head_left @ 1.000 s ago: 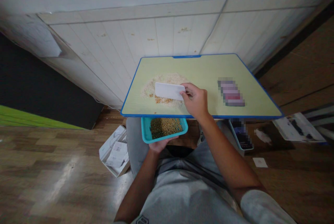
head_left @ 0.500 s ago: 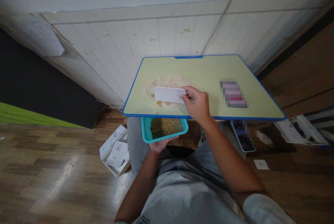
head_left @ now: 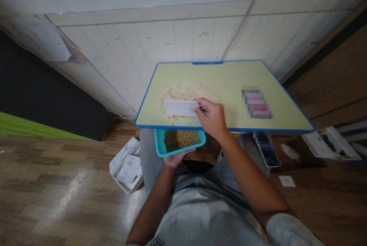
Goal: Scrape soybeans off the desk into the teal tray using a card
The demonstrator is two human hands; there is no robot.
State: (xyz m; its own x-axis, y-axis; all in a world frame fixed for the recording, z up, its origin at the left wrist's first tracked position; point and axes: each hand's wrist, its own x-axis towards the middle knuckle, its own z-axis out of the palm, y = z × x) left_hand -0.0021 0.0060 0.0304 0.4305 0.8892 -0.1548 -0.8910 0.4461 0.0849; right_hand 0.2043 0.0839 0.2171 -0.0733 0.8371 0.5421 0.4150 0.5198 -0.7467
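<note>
My right hand [head_left: 211, 118] pinches the right end of a flat white rectangular scraper [head_left: 180, 109], held over the table near its front edge. Behind the scraper spreads a thin heap of pale grains [head_left: 189, 90] that look like rice. A few yellowish beans [head_left: 175, 117] lie along the scraper's lower edge. From below, my left hand [head_left: 175, 159] holds a teal plastic tray [head_left: 159, 146] just under the table's front edge. Inside the tray are dark green beans [head_left: 171, 140] on the left and yellowish beans [head_left: 187, 138] on the right.
The small table [head_left: 229, 78] has a blue rim and stands against the wall. A pixelated phone-like object [head_left: 257, 102] lies on its right side. Another phone [head_left: 266, 150] rests by my right thigh. An open white box [head_left: 127, 167] with papers sits on the floor at left.
My right hand has moved the scraper slightly left and toward the front edge, tilting it more upright. The yellowish beans at its lower edge are nearer the front. The tray has barely shifted.
</note>
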